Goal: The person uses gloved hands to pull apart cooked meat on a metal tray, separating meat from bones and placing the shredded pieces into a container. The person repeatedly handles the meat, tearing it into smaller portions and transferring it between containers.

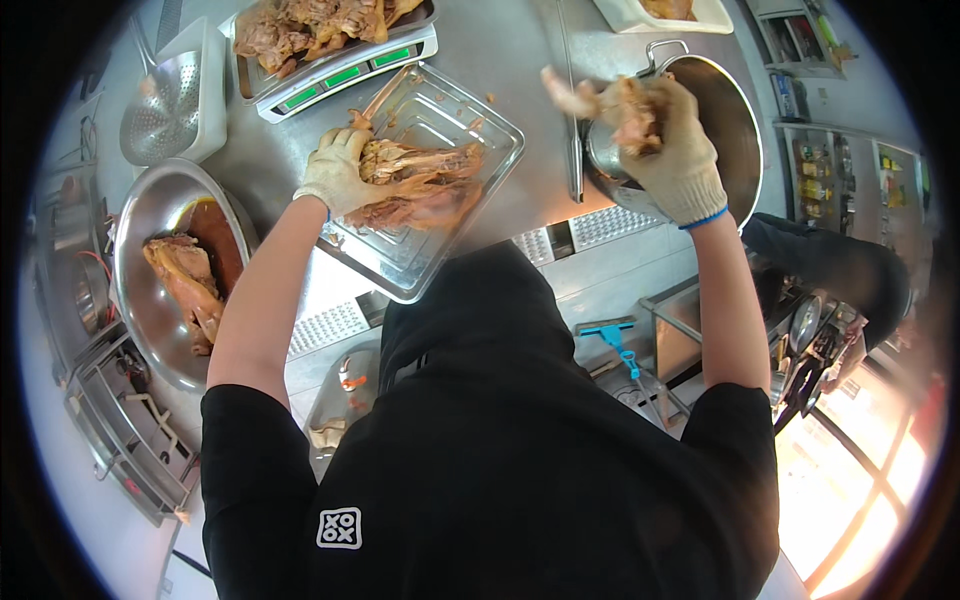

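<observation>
In a knit work glove, my left hand (pixel 341 171) is on a piece of cooked meat (pixel 427 184), its fingers spread over the meat's left end. That meat lies in a rectangular metal tray (pixel 420 274) tilted across the steel worktop. My gloved right hand (pixel 679 150) grips a bony piece of cooked meat (pixel 634 112), somewhat blurred, above the left side of a deep steel pot (pixel 756 135). A long thin metal tool (pixel 576 161) lies on the worktop left of the pot. The palm side of my right hand is hidden.
A digital scale (pixel 345 75) carries a tray of meat (pixel 307 30). At left are a steel bowl (pixel 131 300) with meat and brown liquid, and a perforated skimmer (pixel 161 112) in a white bin (pixel 214 112). Another white bin (pixel 675 28) stands behind the pot. A person (pixel 840 262) is at right.
</observation>
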`<state>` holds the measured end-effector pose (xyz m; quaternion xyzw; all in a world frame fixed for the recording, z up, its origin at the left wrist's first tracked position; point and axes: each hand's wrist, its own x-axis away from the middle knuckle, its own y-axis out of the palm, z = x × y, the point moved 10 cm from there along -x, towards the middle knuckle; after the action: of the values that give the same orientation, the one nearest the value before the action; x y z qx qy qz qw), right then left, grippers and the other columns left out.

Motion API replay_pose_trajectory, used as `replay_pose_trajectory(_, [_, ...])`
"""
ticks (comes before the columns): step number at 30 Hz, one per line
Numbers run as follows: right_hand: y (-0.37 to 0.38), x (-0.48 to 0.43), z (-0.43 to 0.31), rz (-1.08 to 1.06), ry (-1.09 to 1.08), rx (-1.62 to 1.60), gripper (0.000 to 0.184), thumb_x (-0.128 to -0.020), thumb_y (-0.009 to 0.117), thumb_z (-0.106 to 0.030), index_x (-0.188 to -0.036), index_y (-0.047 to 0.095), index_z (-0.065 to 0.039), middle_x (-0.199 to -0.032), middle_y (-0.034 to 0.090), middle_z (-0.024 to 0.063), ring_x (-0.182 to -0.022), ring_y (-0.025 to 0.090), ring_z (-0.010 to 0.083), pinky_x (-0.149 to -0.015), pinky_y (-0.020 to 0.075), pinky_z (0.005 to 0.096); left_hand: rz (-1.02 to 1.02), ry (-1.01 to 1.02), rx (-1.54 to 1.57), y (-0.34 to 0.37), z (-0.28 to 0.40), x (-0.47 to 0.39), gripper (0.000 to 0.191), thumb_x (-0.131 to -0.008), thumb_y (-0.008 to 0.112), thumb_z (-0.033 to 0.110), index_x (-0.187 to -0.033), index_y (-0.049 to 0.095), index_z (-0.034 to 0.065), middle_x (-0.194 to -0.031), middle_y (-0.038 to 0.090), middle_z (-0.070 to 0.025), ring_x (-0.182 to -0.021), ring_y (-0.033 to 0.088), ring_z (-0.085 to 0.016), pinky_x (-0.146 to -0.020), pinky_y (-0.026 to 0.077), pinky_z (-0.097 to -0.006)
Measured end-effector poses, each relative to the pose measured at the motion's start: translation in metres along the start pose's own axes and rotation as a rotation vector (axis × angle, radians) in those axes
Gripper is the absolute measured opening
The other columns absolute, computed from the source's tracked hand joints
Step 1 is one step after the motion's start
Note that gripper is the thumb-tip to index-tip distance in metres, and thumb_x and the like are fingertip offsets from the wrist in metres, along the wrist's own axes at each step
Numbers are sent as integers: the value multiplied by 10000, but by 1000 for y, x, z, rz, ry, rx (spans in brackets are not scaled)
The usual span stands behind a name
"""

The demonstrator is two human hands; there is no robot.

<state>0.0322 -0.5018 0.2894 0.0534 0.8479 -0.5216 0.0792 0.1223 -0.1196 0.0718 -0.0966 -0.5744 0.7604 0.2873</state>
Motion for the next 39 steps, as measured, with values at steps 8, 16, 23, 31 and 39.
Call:
replay_pose_trajectory(8, [-72, 36, 133, 129, 525, 152, 914, -849, 949, -362, -1558, 470, -42, -1314, 753, 193, -1210, 745, 337, -1075, 572, 430, 23, -56, 6, -13, 9, 14, 1052, -743, 927, 620, -1592, 567, 114, -1637, 531, -178, -1556, 420, -442, -1251, 450, -530])
replay_pose_trajectory(16, [-40, 51, 187, -294, 541, 562, 970, -931, 748, -637, -1656, 507, -39, -1537, 647, 300, -1436, 619, 459, -1212, 477, 504, 623, -633, 551, -29, -68, 111, 566, -1021, 705, 391, -1516, 640, 123, -1595, 599, -167, -1429, 602, -367, -1220, 475, -461])
replay_pose_trajectory(23, [63, -29, 3, 26, 103, 113, 523, -982, 802, -275, -1460, 705, -87, -1424, 742, 154, -1313, 711, 315, -1138, 548, 439, 360, -969, 1110, 69, -78, 168, 625, -1021, 714, 511, -1436, 709, 45, -1264, 802, -189, -1210, 755, -318, -1085, 538, -383])
replay_pose_trajectory(31, [368, -60, -149, -842, 23, 76, 816, -977, 677, -679, -1510, 692, -61, -1531, 683, 237, -1427, 641, 411, -1202, 500, 441, 218, -925, 1398, 89, -31, 131, 941, -980, 730, 694, -1620, 555, 26, -1519, 670, -237, -1338, 686, -399, -1062, 591, -502])
replay_pose_trajectory(39, [387, -62, -139, -827, 119, 60, 797, -929, 726, -643, -1335, 778, 40, -1349, 740, 338, -1260, 726, 477, -1084, 571, 490, 366, -929, 1634, 101, -28, 113, 1012, -928, 837, 631, -1646, 469, 21, -1495, 661, -210, -1294, 708, -335, -1003, 629, -509])
